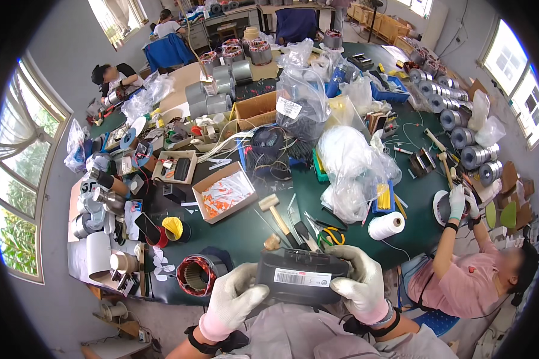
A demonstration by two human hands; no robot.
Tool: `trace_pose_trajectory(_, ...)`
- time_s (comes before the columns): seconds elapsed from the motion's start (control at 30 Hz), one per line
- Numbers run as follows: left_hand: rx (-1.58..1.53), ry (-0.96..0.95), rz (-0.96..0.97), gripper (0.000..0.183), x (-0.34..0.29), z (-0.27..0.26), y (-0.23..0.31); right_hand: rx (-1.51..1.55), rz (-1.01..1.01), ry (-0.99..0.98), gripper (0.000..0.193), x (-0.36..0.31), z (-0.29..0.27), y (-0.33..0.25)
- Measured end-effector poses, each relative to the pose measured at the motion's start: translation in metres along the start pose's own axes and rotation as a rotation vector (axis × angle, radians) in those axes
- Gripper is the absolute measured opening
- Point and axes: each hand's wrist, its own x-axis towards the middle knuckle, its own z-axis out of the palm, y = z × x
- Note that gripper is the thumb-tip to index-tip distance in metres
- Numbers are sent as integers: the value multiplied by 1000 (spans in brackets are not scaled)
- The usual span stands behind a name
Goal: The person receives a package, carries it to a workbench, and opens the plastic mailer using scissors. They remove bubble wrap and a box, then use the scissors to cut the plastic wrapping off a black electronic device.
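Both my hands wear whitish work gloves. Between them, close to my body at the table's near edge, is a black box-shaped case (293, 261) with a white barcode label on the side facing me. My left hand (236, 299) grips its left end with the thumb at the lower corner. Around its right end my right hand (362, 284) is closed, thumb on the front. Left of the case stands a motor stator (196, 275) with red windings. Just beyond lie a wooden-headed mallet (269, 203) and yellow-and-black scissors (331, 235).
A carton (206, 212) of orange-and-white strips sits ahead. A white thread spool (386, 226) and plastic bags (347, 158) lie on the green table (365, 245). At right, a co-worker in a pink shirt (461, 281) handles a ring-shaped part (442, 208). Metal cylinders (452, 119) line the far right.
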Motion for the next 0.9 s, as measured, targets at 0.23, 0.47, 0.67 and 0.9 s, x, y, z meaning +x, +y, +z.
trace_pose_trajectory(0.23, 219, 67, 216, 42, 4, -2, -13, -69, -36, -6, 60, -4, 1, 3)
trace_pose_trajectory(0.47, 301, 77, 229, 43, 6, -4, -15, -405, -253, -38, 50, -10, 2, 14)
trace_pose_trajectory(0.67, 274, 106, 224, 41, 11, -2, -22, -537, -304, -59, 39, -4, -2, 26)
trace_pose_trajectory(0.9, 317, -35, 141, 45, 16, -18, -40, -493, -57, -45, 49, -6, -8, 24)
